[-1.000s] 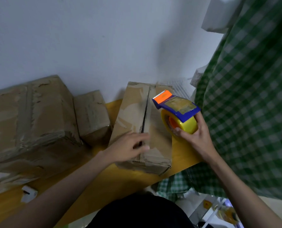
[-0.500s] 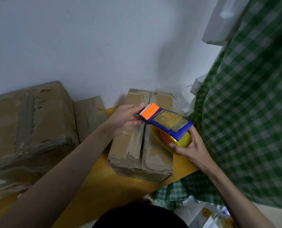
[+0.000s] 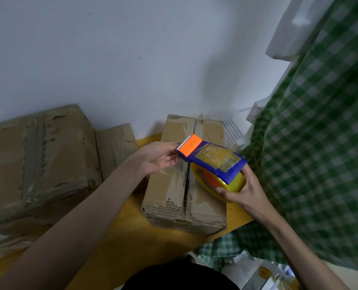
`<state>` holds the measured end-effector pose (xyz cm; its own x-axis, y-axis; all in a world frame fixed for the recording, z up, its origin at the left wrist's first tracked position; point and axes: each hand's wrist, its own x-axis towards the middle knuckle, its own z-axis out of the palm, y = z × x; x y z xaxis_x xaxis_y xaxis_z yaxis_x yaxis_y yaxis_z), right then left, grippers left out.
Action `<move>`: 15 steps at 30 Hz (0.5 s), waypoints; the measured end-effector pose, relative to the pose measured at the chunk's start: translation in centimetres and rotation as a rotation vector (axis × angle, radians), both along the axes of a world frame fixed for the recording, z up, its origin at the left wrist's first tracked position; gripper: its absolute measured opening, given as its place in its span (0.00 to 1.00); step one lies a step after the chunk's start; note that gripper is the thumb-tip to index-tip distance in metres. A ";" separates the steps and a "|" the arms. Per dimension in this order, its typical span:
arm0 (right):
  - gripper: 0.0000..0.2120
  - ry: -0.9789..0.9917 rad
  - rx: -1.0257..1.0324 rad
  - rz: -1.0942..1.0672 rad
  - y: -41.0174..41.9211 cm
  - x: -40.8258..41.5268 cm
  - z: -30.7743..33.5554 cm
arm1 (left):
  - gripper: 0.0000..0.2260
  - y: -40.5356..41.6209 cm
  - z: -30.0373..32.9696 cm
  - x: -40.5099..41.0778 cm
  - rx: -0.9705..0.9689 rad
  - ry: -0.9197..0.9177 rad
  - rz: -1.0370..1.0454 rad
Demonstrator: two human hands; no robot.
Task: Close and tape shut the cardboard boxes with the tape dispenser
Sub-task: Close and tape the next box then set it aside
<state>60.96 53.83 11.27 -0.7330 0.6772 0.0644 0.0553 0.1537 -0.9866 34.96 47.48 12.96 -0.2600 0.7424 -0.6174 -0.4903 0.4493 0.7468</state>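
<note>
Cardboard box [image 3: 184, 185], brown, scuffed and oblong, lying on the yellow wooden table [image 3: 119, 243] toward its right edge, flaps folded down and meeting along a dark centre seam. Patches of old glossy tape on the top, but no fresh strip across the seam, so closed and not yet sealed. Blue-and-yellow plastic tape dispenser with an orange cutter head [image 3: 212, 166] held just above the box's top, serrated edge pointing left and far. Right hand [image 3: 240, 192] wrapped round the yellow roll housing from below. Left hand [image 3: 159, 156] at the orange cutter end, fingertips apparently pinching the loose tape end, though the clear tape itself is too faint to make out.

Judged from this: flaps done, tape still to be drawn out, stuck down at the far end and run along the seam toward the near edge. Large battered cardboard box [image 3: 38, 164] to the left and smaller cardboard box [image 3: 115, 149] behind it both shut; whether freshly taped, hard to say.

Plain pale wall [image 3: 111, 59] at the far side, green-and-white checked cloth [image 3: 320, 143] hanging at the right, white wire rack [image 3: 230, 126] just beyond the box.
</note>
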 end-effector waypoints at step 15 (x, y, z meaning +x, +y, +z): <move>0.39 -0.194 -0.491 0.111 -0.2 -2.3 -0.2 | 0.10 1.3 -0.1 -2.1 0.107 0.607 -0.173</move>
